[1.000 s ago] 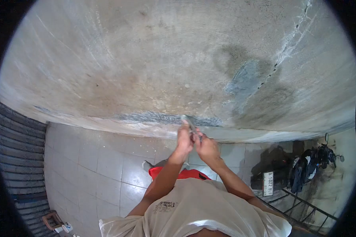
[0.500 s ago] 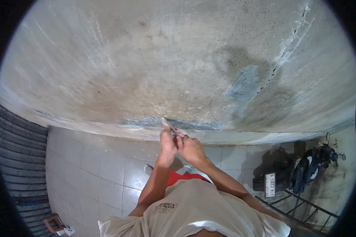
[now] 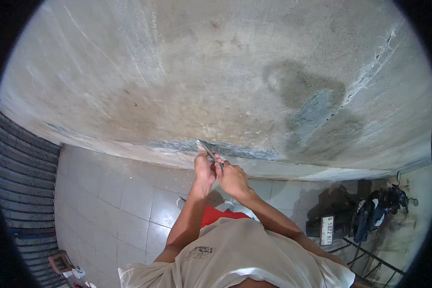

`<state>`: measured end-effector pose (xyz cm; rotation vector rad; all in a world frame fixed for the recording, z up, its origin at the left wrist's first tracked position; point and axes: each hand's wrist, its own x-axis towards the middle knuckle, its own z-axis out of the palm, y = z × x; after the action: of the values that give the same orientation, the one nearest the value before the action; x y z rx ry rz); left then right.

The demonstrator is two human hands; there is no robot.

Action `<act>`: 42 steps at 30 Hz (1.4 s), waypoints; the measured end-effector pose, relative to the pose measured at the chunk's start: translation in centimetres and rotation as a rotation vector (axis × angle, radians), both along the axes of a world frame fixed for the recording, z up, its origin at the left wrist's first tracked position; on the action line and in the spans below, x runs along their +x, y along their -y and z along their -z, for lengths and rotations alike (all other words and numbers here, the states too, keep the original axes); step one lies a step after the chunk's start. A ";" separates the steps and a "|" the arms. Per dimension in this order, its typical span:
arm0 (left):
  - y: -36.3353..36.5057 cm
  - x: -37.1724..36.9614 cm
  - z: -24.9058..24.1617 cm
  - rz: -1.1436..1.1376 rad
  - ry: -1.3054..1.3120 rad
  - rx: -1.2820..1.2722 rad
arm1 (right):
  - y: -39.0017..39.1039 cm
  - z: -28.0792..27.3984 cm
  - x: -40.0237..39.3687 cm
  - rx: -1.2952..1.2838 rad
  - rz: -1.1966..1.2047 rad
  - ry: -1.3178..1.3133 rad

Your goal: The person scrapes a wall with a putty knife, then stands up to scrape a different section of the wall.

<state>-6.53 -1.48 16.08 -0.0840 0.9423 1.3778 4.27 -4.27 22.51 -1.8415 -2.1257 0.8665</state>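
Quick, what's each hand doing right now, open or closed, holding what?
Left hand: closed on the thin tool, nearer its tip.
Right hand: closed on the same tool, nearer its back end.

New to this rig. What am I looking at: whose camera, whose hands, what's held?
No robot here: these are a person's bare hands, seen from a camera worn on their head, looking forward and down. The left hand and right hand together grip a thin grey tool; its exact type is unclear. Its tip is at a rough grey strip low on a stained wall. Below, pale specks lie on the tiled floor. The wall's curve is probably lens distortion.
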 end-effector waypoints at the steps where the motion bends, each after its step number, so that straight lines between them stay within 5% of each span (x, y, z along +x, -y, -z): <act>1: 0.0 -0.4 0.0 -0.009 0.011 0.031 | -0.1 -0.2 -0.3 -0.004 -0.029 0.010; 6: 1.1 3.0 -2.2 0.176 -0.038 0.063 | 1.4 0.3 2.7 0.151 0.046 -0.044; 13: -0.1 -3.0 -0.8 -0.028 -0.033 -0.002 | -0.1 -0.2 -3.2 0.064 -0.031 -0.032; 18: 0.8 -1.0 -0.7 0.159 0.006 0.059 | 1.3 0.3 -1.0 0.137 0.002 -0.064; 27: -0.2 -8.8 0.6 -0.004 0.084 -0.004 | 0.0 1.6 -8.5 0.072 -0.068 -0.022; 30: 0.7 -6.2 -0.1 0.155 0.025 0.020 | 1.8 0.5 -6.1 0.114 -0.052 0.028; 33: 1.0 -2.4 -1.0 0.259 0.051 0.074 | 2.9 -0.6 -3.3 0.274 0.024 -0.187; 42: -0.2 -6.3 2.0 -0.016 0.136 -0.005 | 0.3 -0.7 -6.8 0.028 -0.042 0.081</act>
<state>-12.86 -1.32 14.07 -0.1877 0.8330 1.3668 -2.49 -4.61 23.18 -1.8547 -2.2199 0.7793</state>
